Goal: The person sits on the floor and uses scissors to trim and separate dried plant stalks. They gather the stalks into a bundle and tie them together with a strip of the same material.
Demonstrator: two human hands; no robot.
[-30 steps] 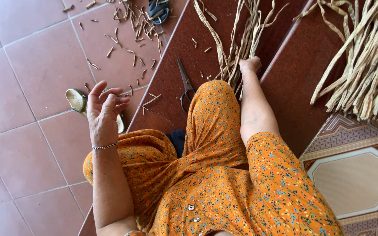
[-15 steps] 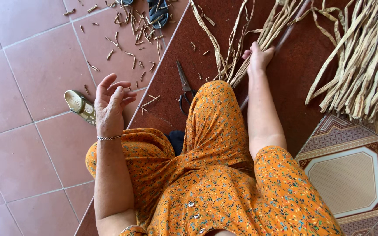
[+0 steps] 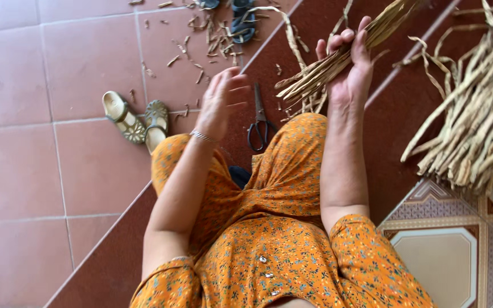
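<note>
The person sat on dark red steps (image 3: 412, 122) in an orange flowered dress (image 3: 281, 251). The right hand (image 3: 349, 71) was raised above the knee and closed round a bundle (image 3: 338, 63) of dry, pale fibre strips, the thumb on one side and the fingers curled over the other, their tips showing above the strips. The bundle ran slantwise from the hand up towards the top edge of the view, with loose ends splaying out below the palm, just above the knee. The left hand (image 3: 221, 100) hung in the air left of the bundle, near it but not touching; its fingers were spread loosely and half bent, and it held nothing. A thin bracelet (image 3: 203, 137) sat at that wrist. Between the two hands, lower down on the step, lay scissors (image 3: 258, 120) with dark handles, blades pointing away from the person. Right of the bundle, well apart, a big heap (image 3: 475, 125) of the same strips lay across the steps. Left of the left hand, a pair of pale sandals (image 3: 135, 120) stood on the pink floor tiles (image 3: 47, 171), and short scraps (image 3: 212, 40) were scattered further off.
</note>
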